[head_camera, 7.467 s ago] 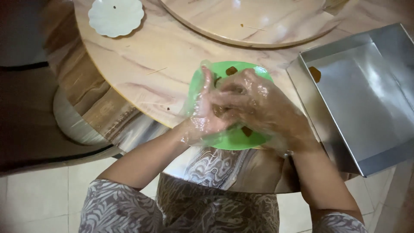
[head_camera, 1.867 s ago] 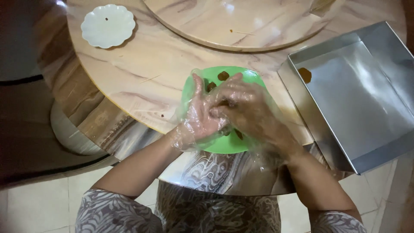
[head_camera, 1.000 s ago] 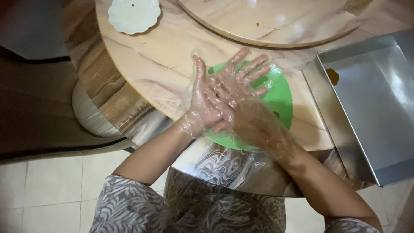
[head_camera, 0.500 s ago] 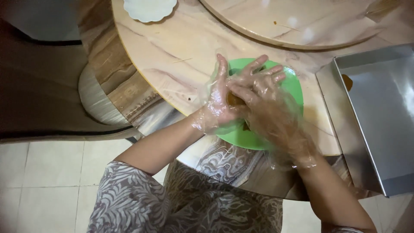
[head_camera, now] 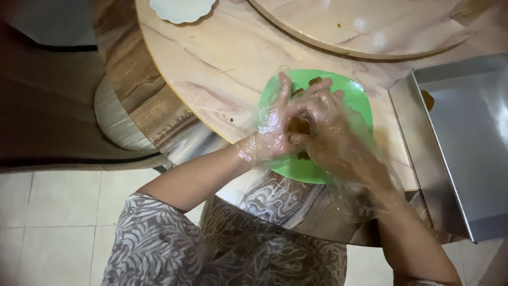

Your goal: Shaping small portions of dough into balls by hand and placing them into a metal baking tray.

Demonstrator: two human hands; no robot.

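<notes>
A small lump of golden-brown, sticky-looking dough (head_camera: 298,125) sits between the two palms, directly above the round green plastic plate (head_camera: 349,92). The left hand (head_camera: 272,130) lies with fingers straight and palm turned inward; the right hand (head_camera: 330,124) is curled over it, so the lump is pressed between both. Both hands wear thin, clear, crinkled plastic gloves. Judgement: the step in hand is shaping the lump by rolling or pressing it between the palms. Whatever follows calls for light, even pressure, as the material looks soft and the glove film loose.

More brown pieces (head_camera: 315,81) lie on the plate's far side. The plate rests near the edge of a round, glossy table of cream and tan marble pattern (head_camera: 211,63). A raised round turntable of the same finish (head_camera: 370,26) stands further in. To the right, a rectangular, matt metal baking tray (head_camera: 471,143) holds one brown piece (head_camera: 427,99) in its far corner. A white scalloped dish (head_camera: 182,8) lies well apart, at the far left.
</notes>
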